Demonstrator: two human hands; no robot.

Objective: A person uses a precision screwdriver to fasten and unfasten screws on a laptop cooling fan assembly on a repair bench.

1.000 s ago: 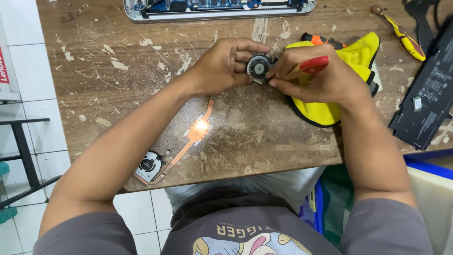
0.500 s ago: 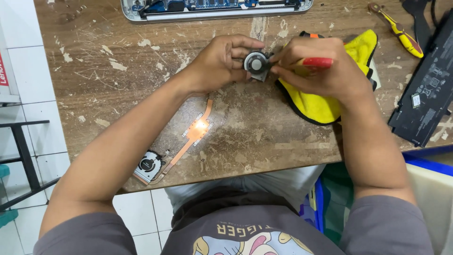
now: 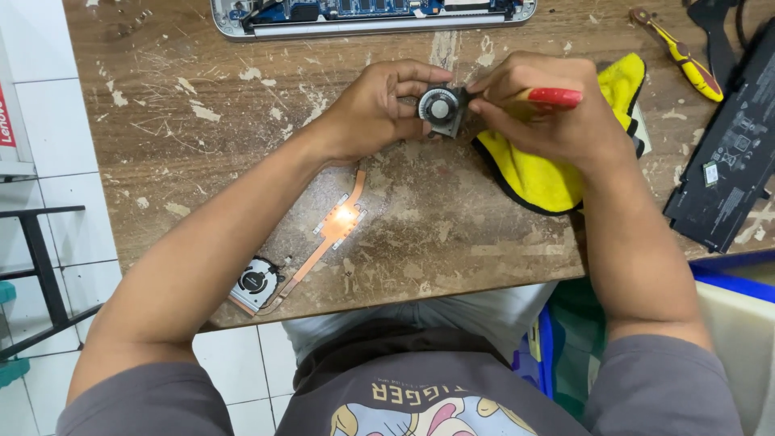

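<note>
Two fans: left hand fingers clamp one fan, right hand grips one red-handled tool; the second fan lies on the bench.

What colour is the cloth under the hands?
Bright yellow with a dark edge: the soft cloth on the wooden table, seen from the head view.

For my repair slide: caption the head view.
Left hand steadies a small round fan while right hand works it with a red-handled tool over a worn wooden table.
</note>
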